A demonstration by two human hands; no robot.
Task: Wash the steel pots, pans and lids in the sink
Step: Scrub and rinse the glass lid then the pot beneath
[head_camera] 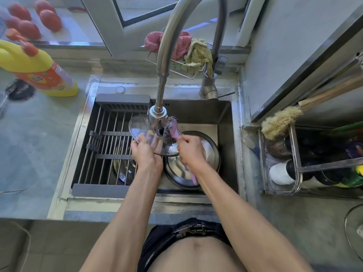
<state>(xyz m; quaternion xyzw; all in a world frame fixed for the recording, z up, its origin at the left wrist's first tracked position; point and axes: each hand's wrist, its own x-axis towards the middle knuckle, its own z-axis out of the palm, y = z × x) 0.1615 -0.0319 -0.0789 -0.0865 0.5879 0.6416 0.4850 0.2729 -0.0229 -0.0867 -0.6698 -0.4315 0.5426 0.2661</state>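
Over the sink (225, 118) my left hand (146, 152) grips a glass lid (139, 126) with a steel rim, tilted under the faucet head (158, 118); my fingers show through the glass. In my right hand (189, 150) I hold the pink handle of a steel-wool scrubber (169, 130), whose wire head presses against the lid. A steel pot (196, 165) sits in the sink below my right hand. Another steel piece (122, 169) lies under the drying rack; I cannot tell whether it is a pan or a lid.
A roll-up drying rack (106, 146) covers the sink's left half. A yellow detergent bottle (35, 67) stands on the counter at left, tomatoes (49, 19) behind it. Cloths fill a wire basket (186, 54) behind the faucet. A utensil caddy (306, 160) with a brush stands at right.
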